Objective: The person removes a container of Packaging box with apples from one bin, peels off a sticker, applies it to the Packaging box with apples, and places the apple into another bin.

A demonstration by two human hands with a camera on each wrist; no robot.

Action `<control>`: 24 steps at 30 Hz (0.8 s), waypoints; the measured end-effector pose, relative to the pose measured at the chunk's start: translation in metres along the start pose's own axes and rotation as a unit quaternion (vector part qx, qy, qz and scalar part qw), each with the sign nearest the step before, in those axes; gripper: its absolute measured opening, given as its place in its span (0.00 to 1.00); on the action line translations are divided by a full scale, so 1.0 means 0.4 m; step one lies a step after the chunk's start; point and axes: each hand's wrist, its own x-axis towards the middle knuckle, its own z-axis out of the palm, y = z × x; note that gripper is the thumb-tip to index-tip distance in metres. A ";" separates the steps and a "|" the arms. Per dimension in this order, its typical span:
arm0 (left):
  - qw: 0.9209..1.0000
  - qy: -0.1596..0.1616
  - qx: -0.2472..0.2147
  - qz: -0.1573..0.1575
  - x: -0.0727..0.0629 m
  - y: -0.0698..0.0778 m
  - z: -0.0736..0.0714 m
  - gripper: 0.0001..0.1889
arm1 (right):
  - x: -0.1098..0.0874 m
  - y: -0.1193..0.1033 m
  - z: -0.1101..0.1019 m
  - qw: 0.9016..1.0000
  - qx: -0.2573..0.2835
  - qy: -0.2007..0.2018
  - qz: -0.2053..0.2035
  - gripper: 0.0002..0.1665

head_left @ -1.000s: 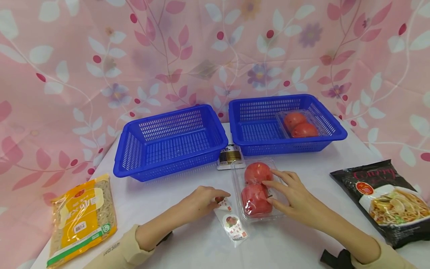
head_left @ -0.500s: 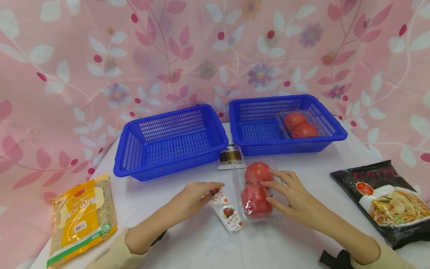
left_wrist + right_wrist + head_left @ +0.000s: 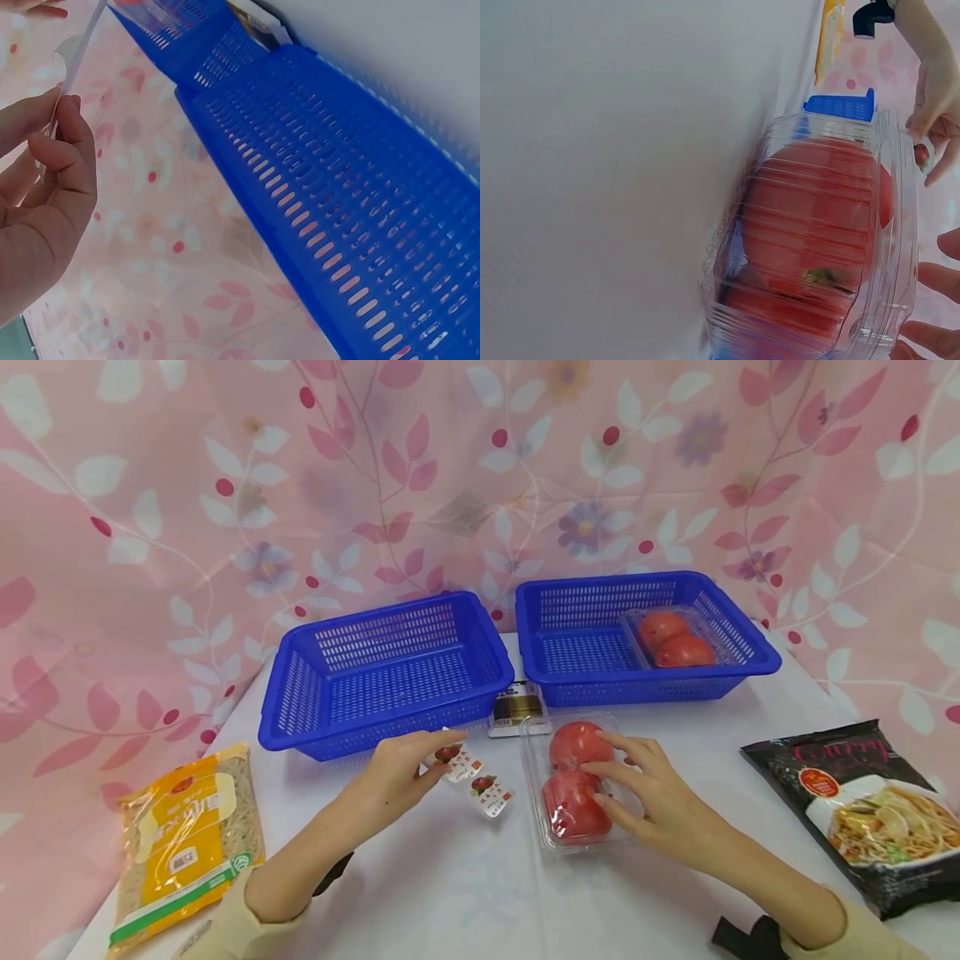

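In the head view my left hand (image 3: 386, 781) pinches the upper end of a strip of stickers (image 3: 491, 795) printed with red apples. The strip hangs over the table to the right of that hand. Seen from the left wrist, thumb and fingers grip the strip (image 3: 81, 52) edge-on. My right hand (image 3: 663, 797) has its fingers spread and touching the lid of a clear plastic box (image 3: 529, 768). Two large tomatoes (image 3: 576, 810) lie inside, and the right wrist view shows one tomato (image 3: 810, 217) through the ribbed wall.
Two blue baskets stand behind: the left basket (image 3: 405, 731), and the right basket (image 3: 645, 677) with another box of tomatoes (image 3: 684, 652). A small packet (image 3: 516, 710) lies between them. A yellow bag (image 3: 183, 843) is at the left, a black noodle bag (image 3: 862, 810) at the right.
My left hand has moved up and to the left, lifting the sticker strip away from the box toward the left basket. The right hand has stayed on the box.
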 end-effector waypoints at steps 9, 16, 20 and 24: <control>0.999 0.047 -0.009 0.020 0.009 0.021 -0.028 0.23 | 0.010 -0.013 0.010 1.000 0.010 0.006 -0.011 0.20; 0.998 0.050 -0.017 0.041 0.014 0.041 -0.048 0.23 | 0.022 -0.035 0.006 1.000 0.023 0.000 -0.013 0.22; 0.997 0.043 -0.027 0.053 0.020 0.056 -0.057 0.21 | 0.035 -0.051 -0.009 0.999 0.024 0.020 -0.028 0.23; 0.997 0.025 -0.042 0.057 0.026 0.082 -0.066 0.21 | 0.054 -0.070 -0.024 0.996 0.030 0.047 -0.070 0.26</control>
